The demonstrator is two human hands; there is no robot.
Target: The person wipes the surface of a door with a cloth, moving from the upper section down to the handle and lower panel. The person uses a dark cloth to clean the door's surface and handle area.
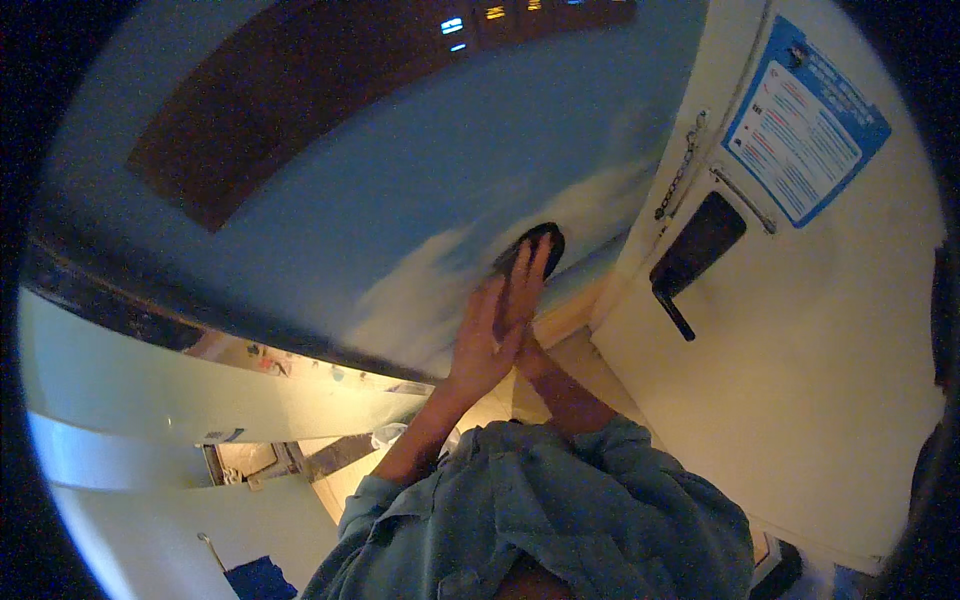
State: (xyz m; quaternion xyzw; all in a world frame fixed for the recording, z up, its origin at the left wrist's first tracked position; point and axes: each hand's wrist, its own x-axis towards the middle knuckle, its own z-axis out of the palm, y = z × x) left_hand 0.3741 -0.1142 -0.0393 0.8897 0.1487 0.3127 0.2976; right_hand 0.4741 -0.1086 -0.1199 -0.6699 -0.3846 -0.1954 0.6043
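Note:
A large blue panel with whitish, cloud-like patches (300, 217) fills the view before me. Near its lower right edge, a dark oval pad (555, 251) lies against the surface under outstretched fingers. My right hand (525, 289) reaches up onto this pad, its wrist partly covered by my left hand. My left hand (476, 341) overlaps it from the left side; its fingertips are blurred, and whether they touch the pad is unclear.
At the right stands a pale door (720, 375) with a dark lever handle (675, 311), a metal chain (679, 176) and a blue-and-white notice (806, 127) bearing writing. Lower left, a pale curved surface (322, 412) runs below the panel's dark edge, near a box-like opening (247, 459).

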